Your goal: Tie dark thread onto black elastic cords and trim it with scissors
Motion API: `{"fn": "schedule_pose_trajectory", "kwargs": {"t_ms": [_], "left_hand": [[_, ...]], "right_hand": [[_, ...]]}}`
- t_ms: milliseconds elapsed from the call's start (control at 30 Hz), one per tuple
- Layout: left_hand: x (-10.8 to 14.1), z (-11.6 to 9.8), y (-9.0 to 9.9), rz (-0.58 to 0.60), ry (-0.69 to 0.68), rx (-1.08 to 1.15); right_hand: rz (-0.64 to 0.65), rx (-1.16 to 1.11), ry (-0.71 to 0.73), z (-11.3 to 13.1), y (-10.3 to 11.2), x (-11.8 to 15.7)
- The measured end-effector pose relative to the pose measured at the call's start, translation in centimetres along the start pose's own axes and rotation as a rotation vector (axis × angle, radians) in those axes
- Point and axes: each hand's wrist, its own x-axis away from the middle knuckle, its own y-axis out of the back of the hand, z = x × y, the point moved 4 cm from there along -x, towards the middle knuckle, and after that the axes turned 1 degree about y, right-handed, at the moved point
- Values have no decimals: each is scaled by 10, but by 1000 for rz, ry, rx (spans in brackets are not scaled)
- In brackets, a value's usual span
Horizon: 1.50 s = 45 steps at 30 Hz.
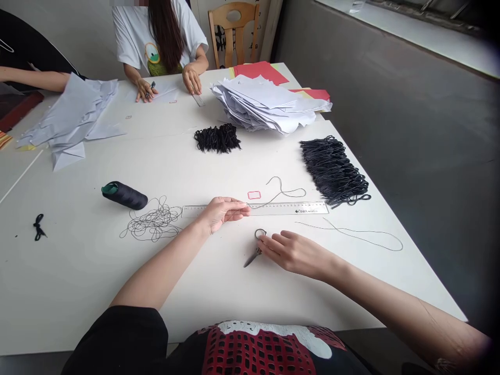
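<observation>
My left hand [225, 212] pinches a dark thread [279, 194] between thumb and fingers, above a clear ruler [289, 208] lying flat. From the fingertips the thread runs right in a loose curl. Closer to me, my right hand [291, 251] has its fingers closed on small scissors [252, 259], whose blades point down and left toward the table. One finger ring of the scissors shows; the other is hidden. A separate cut thread [385, 242] lies in a long loop to the right. Left of the ruler sits a loose tangle of thread [152, 221].
A spool of black thread [125, 195] lies behind the tangle. Bundles of black cord loops [334, 169] [217, 138] and a paper stack [265, 104] occupy the far right and middle. Across the table [117, 281], a person's hands [192, 79] work with paper; another arm [35, 78] reaches in.
</observation>
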Motion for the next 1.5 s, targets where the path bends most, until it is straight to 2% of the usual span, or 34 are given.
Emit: {"fn": "schedule_pose_trajectory", "kwargs": {"t_ms": [100,233,333,433,633,933,1333,1500], "left_hand": [[2,-2,-2,2,-13,-5],[3,-3,-4,8,-13,-1],[3,-3,-5,14,-14,12],[4,-2,-5,16,-14,14],[6,-3,-8,34,-17,5],[5,-1,-8,62,-20,-3],[5,0,-8,45,-12,3],[3,2,-6,45,-9,7]], "right_hand": [[87,-140,-124,-5,-3,-5],[199,-634,-435,-18,-1,-11],[158,-1024,-641,-25,-1,-16],[106,-1204,-724,-26,-7,-21],[141,-1325,-791,-25,-21,-23],[139,-1375,-782,-26,-23,-24],[150,-1343,-777,-26,-25,-25],[225,-1243,-788,-27,-19,-23]]}}
